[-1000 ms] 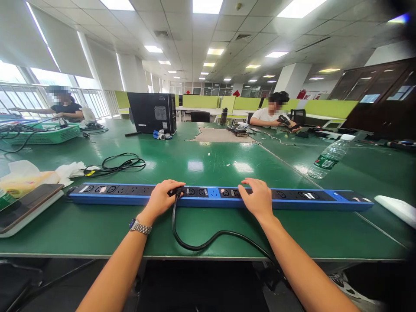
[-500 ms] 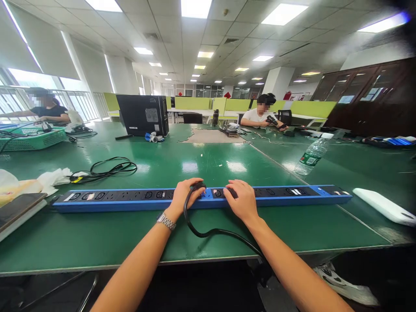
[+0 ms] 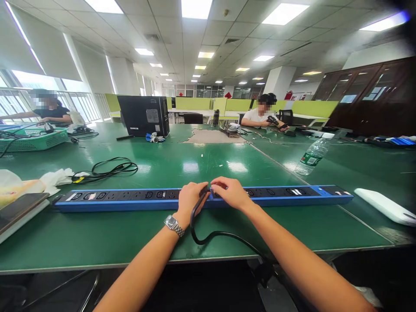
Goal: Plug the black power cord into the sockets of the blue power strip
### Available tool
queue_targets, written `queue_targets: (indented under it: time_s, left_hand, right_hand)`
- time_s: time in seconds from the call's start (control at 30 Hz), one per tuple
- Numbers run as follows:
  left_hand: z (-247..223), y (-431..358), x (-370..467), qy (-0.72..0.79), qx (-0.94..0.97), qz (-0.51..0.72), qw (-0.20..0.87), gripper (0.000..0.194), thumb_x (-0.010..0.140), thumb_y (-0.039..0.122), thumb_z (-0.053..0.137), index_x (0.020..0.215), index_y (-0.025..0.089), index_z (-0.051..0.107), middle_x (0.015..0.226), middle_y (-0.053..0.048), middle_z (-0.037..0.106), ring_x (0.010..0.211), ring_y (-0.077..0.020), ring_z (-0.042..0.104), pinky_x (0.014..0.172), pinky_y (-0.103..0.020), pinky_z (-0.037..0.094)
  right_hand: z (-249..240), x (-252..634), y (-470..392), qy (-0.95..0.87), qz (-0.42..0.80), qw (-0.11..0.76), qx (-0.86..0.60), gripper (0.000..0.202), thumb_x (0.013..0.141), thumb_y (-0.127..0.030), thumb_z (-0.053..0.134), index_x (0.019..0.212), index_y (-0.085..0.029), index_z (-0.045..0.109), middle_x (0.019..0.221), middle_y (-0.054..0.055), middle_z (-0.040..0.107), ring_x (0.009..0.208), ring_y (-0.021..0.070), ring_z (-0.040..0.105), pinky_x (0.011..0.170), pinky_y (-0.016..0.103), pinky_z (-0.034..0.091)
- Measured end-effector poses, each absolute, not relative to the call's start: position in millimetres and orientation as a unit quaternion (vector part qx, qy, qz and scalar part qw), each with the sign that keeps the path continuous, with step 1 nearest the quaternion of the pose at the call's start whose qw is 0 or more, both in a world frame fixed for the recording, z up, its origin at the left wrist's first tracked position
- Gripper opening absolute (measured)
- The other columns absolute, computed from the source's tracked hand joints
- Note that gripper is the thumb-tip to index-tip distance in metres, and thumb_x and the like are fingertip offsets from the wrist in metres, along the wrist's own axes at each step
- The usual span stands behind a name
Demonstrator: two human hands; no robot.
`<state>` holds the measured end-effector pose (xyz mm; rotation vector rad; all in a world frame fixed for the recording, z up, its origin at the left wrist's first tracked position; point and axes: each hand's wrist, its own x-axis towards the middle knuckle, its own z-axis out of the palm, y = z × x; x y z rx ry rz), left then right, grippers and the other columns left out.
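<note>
A long blue and black power strip (image 3: 130,196) lies across the green table in front of me, its sockets facing up. My left hand (image 3: 192,199), with a metal-banded watch on its wrist, is closed round a black plug (image 3: 204,190) just above the strip's middle. From this plug a thick black cord (image 3: 195,225) loops down and off the table's front edge. Close beside it, my right hand (image 3: 230,191) has its thumb and fingers bent together over the strip. Whatever lies between the right fingertips is hidden.
Behind the strip at left lies a coiled black cable (image 3: 112,169). A phone (image 3: 22,208) is at the left edge, a water bottle (image 3: 313,156) at right, and a white device (image 3: 385,206) beyond the strip's end. Two people sit farther back, near a black computer case (image 3: 143,115).
My left hand has shifted a little right with the plug. The right hand has moved left, so the two hands are now almost touching over the strip.
</note>
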<state>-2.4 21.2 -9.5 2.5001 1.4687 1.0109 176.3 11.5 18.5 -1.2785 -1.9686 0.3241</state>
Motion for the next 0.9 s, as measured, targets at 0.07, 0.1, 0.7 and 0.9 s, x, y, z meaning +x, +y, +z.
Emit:
queue_targets:
  time_s: [0.07, 0.1, 0.7, 0.9]
  left_hand:
    - [-10.2, 21.2, -2.2, 0.487, 0.811, 0.323, 0.032, 0.037, 0.089, 0.032, 0.059, 0.125, 0.025, 0.060, 0.098, -0.007, 0.073, 0.092, -0.0247, 0.066, 0.082, -0.035, 0.050]
    - [-10.5, 21.4, -2.0, 0.492, 0.809, 0.321, 0.031, 0.041, 0.088, 0.030, 0.058, 0.128, 0.024, 0.056, 0.097, -0.007, 0.073, 0.092, -0.0248, 0.066, 0.082, -0.035, 0.050]
    - [-7.5, 14.9, -24.5, 0.389, 0.874, 0.291, 0.010, 0.073, 0.084, 0.038, 0.064, 0.148, 0.023, 0.033, 0.125, -0.011, 0.064, 0.117, -0.0259, 0.057, 0.101, -0.041, 0.041]
    - [-13.3, 22.5, -98.6, 0.496, 0.820, 0.274, -0.084, 0.083, 0.067, 0.064, 0.074, 0.135, 0.021, 0.052, 0.132, -0.016, 0.061, 0.125, -0.0366, 0.051, 0.108, -0.051, 0.031]
  right_hand:
    - [23.8, 171.8, 16.3, -0.795, 0.162, 0.332, -0.481, 0.027, 0.077, -0.030, 0.062, 0.101, -0.019, 0.069, 0.079, 0.000, 0.067, 0.063, 0.0121, 0.054, 0.062, 0.026, 0.044]
    - [25.2, 170.2, 17.9, -0.805, 0.165, 0.317, -0.474, 0.033, 0.075, -0.029, 0.065, 0.106, -0.019, 0.068, 0.081, 0.000, 0.067, 0.062, 0.0114, 0.053, 0.061, 0.025, 0.043]
    - [-20.1, 165.3, 9.9, -0.810, -0.123, 0.316, -0.478, 0.034, 0.096, -0.042, 0.048, 0.116, -0.023, 0.067, 0.088, 0.007, 0.072, 0.080, 0.0211, 0.058, 0.071, 0.031, 0.042]
    - [-21.6, 168.1, 14.2, -0.818, -0.091, 0.354, -0.444, 0.032, 0.093, -0.037, 0.054, 0.118, -0.023, 0.068, 0.109, 0.007, 0.073, 0.096, 0.0229, 0.063, 0.082, 0.035, 0.047]
